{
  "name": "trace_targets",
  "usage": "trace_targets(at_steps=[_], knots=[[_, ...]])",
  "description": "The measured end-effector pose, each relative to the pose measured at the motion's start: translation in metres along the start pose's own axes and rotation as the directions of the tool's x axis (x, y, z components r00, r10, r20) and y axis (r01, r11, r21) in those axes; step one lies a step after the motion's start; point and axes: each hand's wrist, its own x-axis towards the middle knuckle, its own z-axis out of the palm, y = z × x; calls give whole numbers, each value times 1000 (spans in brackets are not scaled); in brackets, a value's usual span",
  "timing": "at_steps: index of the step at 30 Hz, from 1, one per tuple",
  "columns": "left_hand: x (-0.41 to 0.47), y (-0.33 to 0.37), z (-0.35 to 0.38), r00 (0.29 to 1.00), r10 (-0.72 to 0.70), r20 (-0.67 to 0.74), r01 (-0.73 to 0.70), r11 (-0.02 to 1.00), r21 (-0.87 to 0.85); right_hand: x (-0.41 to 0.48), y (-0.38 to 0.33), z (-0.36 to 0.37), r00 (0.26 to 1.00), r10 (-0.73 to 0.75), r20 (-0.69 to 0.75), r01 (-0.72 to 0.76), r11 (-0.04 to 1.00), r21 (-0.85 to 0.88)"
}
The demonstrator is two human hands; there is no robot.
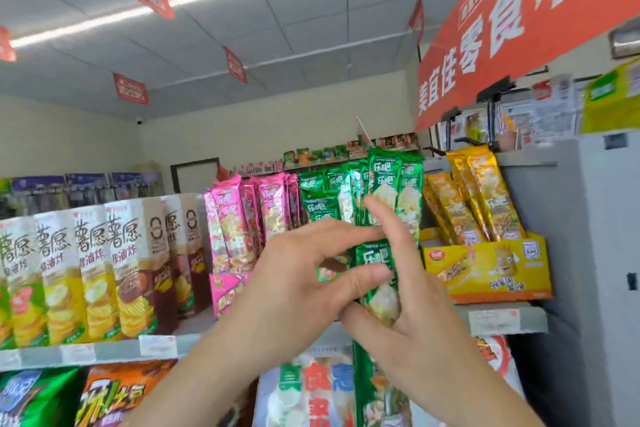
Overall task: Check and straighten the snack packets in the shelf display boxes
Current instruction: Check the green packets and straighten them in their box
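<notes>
Both hands are on one long green packet (375,262), held out in front of the green row (332,191) on the shelf (533,314), between the pink packets (242,218) and the yellow box (491,270).

- **Left hand** (294,284): half open, thumb pressing the packet's front left edge, index finger stretched over the top.
- **Right hand** (426,315): fingers straight up behind the packet, thumb nipping the lower front.
- **Packet's tail:** seems to hang below the hands.
- **Green box:** hidden by the hands.

Handling guess: light, thin crinkly film, slick, with brittle crisps inside. Likely best to hold it by the side seams or flat ends and not squeeze the middle. It is floppy along its length, so support both ends when sliding it back upright.
</notes>
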Motion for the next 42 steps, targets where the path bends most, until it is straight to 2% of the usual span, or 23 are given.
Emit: trace_targets(at_steps=[3, 6, 7, 9, 12, 16, 21, 23, 25, 28, 31, 34, 36, 39, 41, 42], knots=[[20, -12, -14, 985, 173, 22, -173, 956, 238, 15, 1, -1, 1000, -13, -10, 11, 984, -176], [44, -32, -33, 956, 278, -91, -215, 879, 426, 36, 1, -11, 991, -31, -127, -13, 942, -335], [51, -40, -39, 959, 270, -89, -202, 867, 456, 45, -1, -16, 984, -32, -175, -32, 936, -350], [65, -53, -42, 985, 162, 58, -168, 828, 536, 66, -7, -26, 968, -43, -248, -52, 930, -364], [79, -77, -35, 967, 72, 243, -225, 686, 692, 104, -21, -44, 945, -87, -316, -47, 919, -392], [99, -107, -43, 951, 36, 306, -277, 535, 798, 160, -44, -67, 885, -228, -406, 58, 919, -390], [130, -123, -50, 887, -111, 449, -338, 506, 794, 216, -60, -64, 761, -452, -464, 209, 849, -485], [141, -125, -49, 856, -184, 484, -300, 585, 754, 235, -53, -53, 777, -464, -426, 182, 813, -554], [147, -125, -46, 828, -254, 501, -238, 650, 722, 246, -40, -44, 832, -423, -358, 120, 768, -629], [153, -132, -46, 802, -279, 528, -236, 665, 709, 255, -13, -29, 895, -359, -264, 76, 707, -703], [154, -140, -49, 798, -247, 550, -268, 671, 691, 257, 9, -18, 942, -271, -198, 57, 710, -702], [151, -146, -51, 811, -206, 548, -287, 676, 679, 256, 21, -12, 994, -87, -60, 26, 752, -659], [150, -148, -52, 821, -186, 540, -298, 667, 683, 254, 25, -8, 995, 50, 84, 14, 773, -634], [149, -148, -53, 830, -132, 542, -345, 642, 685, 252, 31, -4, 937, 222, 271, -26, 816, -577], [150, -149, -53, 830, -109, 546, -368, 629, 684, 253, 34, -2, 924, 238, 301, 9, 771, -637], [150, -150, -53, 830, -101, 549, -375, 627, 683, 254, 35, -1, 927, 230, 297, 56, 698, -714]])
